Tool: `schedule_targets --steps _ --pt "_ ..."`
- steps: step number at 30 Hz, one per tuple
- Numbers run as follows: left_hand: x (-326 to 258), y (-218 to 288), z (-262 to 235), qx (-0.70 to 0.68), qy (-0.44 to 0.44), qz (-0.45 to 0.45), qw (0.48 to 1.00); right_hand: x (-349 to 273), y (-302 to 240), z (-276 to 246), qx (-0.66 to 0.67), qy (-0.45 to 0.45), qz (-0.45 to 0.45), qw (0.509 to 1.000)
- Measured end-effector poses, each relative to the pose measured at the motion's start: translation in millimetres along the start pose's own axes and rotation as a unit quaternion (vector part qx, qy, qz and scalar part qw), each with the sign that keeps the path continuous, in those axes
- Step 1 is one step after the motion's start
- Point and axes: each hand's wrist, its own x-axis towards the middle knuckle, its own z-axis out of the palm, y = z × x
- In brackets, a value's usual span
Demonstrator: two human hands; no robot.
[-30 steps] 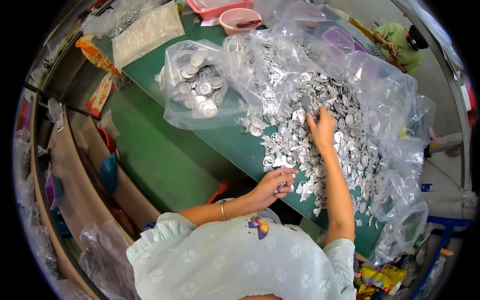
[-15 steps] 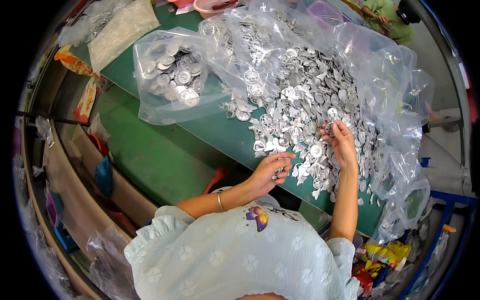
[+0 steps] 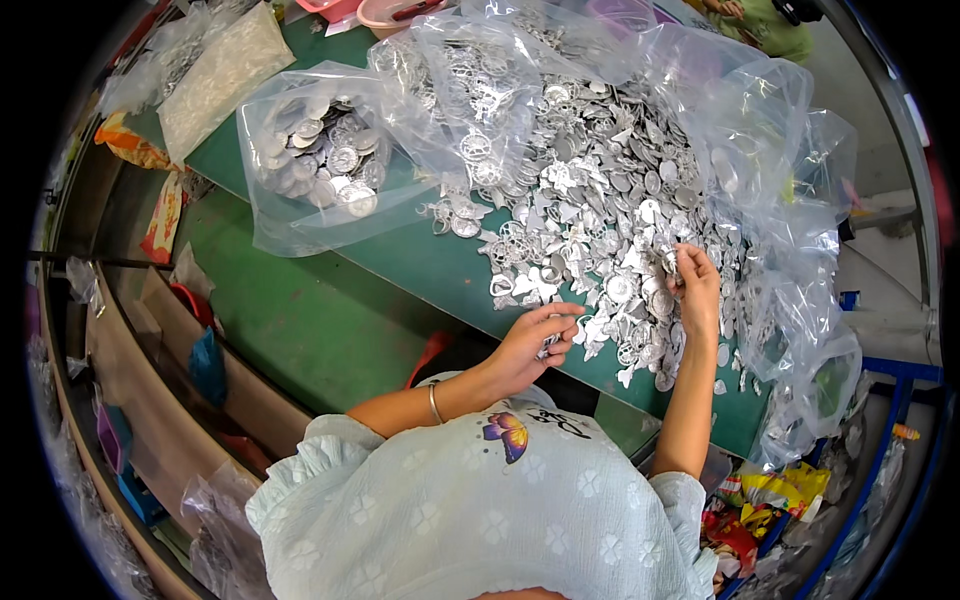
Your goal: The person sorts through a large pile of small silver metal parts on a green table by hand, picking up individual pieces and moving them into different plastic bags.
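Observation:
A large heap of silver-coloured metal charms [image 3: 590, 190] spreads over the green tabletop [image 3: 400, 268]; flat discs, openwork shapes and butterfly-like pieces are mixed in it. Over the heap's near right part, my right hand [image 3: 698, 288] pinches a small silver metal charm [image 3: 668, 262] between thumb and fingers. My left hand [image 3: 537, 345] is beside the heap at the table's near edge, fingers curled around silver metal charms [image 3: 547, 346] that are partly hidden by them. To the left stands a clear plastic bag [image 3: 275, 215] holding round silver discs [image 3: 345, 160].
Clear plastic sheeting [image 3: 765, 150] borders the heap at the right. Pink basins [image 3: 385, 18] stand at the far edge, with a filled bag [image 3: 225, 80] at far left. A person in green [image 3: 770, 35] is at far right. A blue metal frame [image 3: 890, 430] stands at lower right.
The whole view has shifted slightly. My right hand has moved a little to the right over the heap, its fingers closer together around the charm. My left hand stays curled in about the same place.

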Motion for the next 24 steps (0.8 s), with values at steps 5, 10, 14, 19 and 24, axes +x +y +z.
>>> schedule_targets --steps 5,10,14,19,24 --pt "0 0 3 0.009 -0.001 -0.007 1.0 4 21 -21 -0.068 0.024 -0.055 0.996" --pt "0 -1 3 0.013 0.003 -0.006 1.0 -1 17 -27 -0.244 0.051 -0.12 0.961" --pt "0 -2 3 0.013 0.002 -0.01 1.0 -5 19 -37 -0.291 0.061 -0.12 0.947" --pt "1 -3 3 0.012 0.003 -0.012 1.0 -8 25 -48 -0.137 0.079 -0.112 0.981" --pt "3 -4 2 0.016 0.014 -0.016 1.0 -13 30 -61 -0.064 0.149 -0.122 0.979"
